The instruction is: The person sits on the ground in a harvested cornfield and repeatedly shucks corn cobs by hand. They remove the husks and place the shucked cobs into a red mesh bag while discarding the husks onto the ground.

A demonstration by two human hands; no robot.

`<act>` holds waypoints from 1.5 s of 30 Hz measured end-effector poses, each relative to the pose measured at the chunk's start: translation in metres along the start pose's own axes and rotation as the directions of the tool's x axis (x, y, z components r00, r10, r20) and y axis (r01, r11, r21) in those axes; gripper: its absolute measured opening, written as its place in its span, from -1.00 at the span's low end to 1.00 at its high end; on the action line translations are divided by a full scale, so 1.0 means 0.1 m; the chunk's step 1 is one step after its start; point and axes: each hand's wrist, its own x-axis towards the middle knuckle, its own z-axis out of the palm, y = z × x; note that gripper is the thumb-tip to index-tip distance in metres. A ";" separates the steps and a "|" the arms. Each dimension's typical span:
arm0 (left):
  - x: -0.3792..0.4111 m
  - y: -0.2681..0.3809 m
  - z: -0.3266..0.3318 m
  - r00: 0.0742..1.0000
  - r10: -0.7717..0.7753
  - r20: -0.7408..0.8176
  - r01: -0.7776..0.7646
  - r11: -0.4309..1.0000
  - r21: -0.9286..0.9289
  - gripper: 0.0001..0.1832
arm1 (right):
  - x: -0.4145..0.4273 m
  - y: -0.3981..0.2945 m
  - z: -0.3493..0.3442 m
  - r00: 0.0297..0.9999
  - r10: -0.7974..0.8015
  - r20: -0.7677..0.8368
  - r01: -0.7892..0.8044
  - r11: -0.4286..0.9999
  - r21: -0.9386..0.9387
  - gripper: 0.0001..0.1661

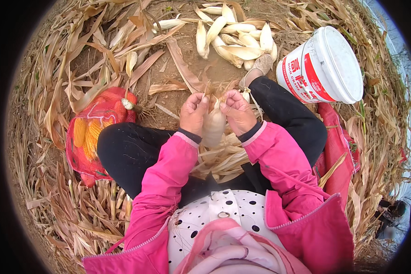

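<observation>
Between my two hands is an ear of corn in its pale husk (pixel 214 125), with its silk end pointing away from me. My left hand (pixel 194 112) pinches the husk tip on the left side between thumb and fingers. On the right side of the same tip, my right hand (pixel 238 111) pinches husk and silk. The leaves look slightly parted at the top; no kernels show. Loose stripped husks (pixel 226 159) lie below the ear, between my bent legs. Beyond my hands, a pile of unhusked ears (pixel 238 37) rests on the soil.
A red mesh bag (pixel 89 133) with yellow husked cobs sits by my left knee. A white lidded bucket (pixel 320 65) leans at the upper right, near my foot. Another red bag (pixel 335 154) lies beside my right leg. Dry stalks and leaves surround me; a person (pixel 390 214) is at far right.
</observation>
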 end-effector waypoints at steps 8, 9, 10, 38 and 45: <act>0.29 0.30 -0.75 0.951 0.065 -0.302 -0.180 0.911 -0.370 -0.91 | -0.21 -0.41 0.01 0.726 0.598 0.340 -0.381 0.761 -0.526 -0.87; 0.33 0.38 -0.76 0.955 0.096 -0.281 -0.210 0.888 -0.410 -0.91 | -0.28 -0.36 -0.09 0.627 0.713 0.315 -0.466 0.667 -0.582 -0.87; 0.39 0.45 -0.80 0.906 0.073 -0.417 -0.261 0.872 -0.413 -0.91 | -0.37 -0.25 -0.28 0.583 0.774 0.249 -0.390 0.535 -0.750 -0.88; 0.14 0.18 -0.22 0.989 -0.117 -0.094 0.078 0.937 -0.342 -0.63 | -0.16 0.04 0.09 0.992 -0.013 0.127 0.128 0.117 -0.985 -0.37; 0.16 0.12 -0.41 0.946 -0.320 -0.054 0.254 0.833 -0.491 -0.59 | -0.19 -0.07 0.14 0.989 0.066 0.132 0.098 0.374 -0.922 -0.17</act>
